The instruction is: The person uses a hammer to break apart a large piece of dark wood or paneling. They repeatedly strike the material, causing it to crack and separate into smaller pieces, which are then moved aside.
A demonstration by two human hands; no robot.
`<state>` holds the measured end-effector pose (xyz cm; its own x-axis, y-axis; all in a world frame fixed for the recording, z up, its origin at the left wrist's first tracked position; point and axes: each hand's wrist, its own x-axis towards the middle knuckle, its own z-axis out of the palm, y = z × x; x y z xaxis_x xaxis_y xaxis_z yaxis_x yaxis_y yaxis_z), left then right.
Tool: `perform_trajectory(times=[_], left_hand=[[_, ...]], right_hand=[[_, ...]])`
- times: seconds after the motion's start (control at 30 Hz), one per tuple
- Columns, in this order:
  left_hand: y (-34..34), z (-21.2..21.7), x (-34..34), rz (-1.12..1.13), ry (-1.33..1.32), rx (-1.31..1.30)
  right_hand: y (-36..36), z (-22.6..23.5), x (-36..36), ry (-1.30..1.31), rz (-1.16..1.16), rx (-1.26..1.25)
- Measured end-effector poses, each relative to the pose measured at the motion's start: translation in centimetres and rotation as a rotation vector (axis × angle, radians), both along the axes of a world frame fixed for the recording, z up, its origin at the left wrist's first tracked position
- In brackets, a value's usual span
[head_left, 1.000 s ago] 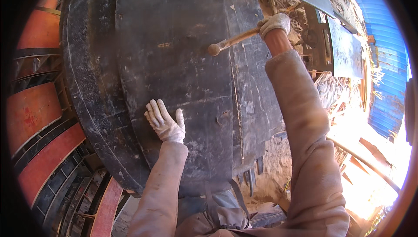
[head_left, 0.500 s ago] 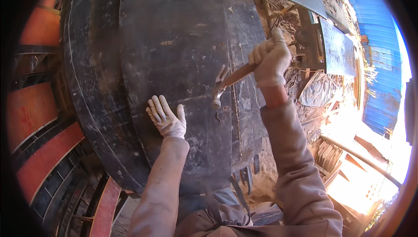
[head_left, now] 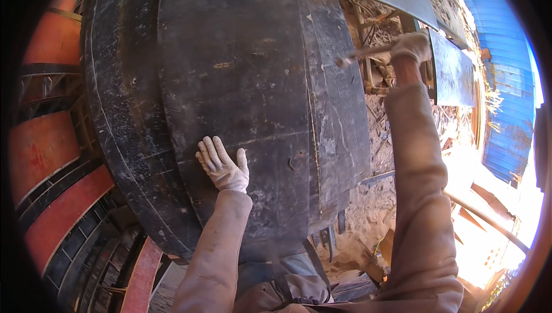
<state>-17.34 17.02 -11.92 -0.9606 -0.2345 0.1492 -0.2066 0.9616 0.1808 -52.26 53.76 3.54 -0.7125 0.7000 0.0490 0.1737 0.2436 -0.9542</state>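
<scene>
My left hand, in a pale work glove, lies flat with its fingers stretched on a dark, scuffed panel. In my gloved right hand is a claw hammer, gripped by its wooden handle. The hammer is raised out past the panel's right side, its head pointing left and smeared by motion. A small bent nail shows on the panel to the right of my left hand.
More dark sheets overlap along the right side. Orange-red framed panels stand along the left. Beyond the right edge are sandy ground with debris, grey boards and blue corrugated sheeting.
My right hand has swung the hammer up and to the right, away from the bent nail. The left hand stays flat on the panel; the view has shifted slightly.
</scene>
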Motion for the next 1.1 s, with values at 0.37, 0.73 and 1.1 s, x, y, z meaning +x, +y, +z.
perform_trajectory(times=[0.37, 0.73, 1.1], left_hand=[[-0.3, -0.3, -0.3, -0.018, 0.028, -0.063], [-0.3, 0.2, -0.2, -0.002, 0.039, -0.036], [0.0, -0.7, 0.4, 0.012, 0.042, 0.04]], right_hand=[[-11.0, -3.8, 3.4, -1.313, 1.012, 1.439], [2.8, -0.4, 8.3, -0.009, 0.026, -0.2], [-2.0, -8.7, 53.9, -1.067, 0.531, 0.179]])
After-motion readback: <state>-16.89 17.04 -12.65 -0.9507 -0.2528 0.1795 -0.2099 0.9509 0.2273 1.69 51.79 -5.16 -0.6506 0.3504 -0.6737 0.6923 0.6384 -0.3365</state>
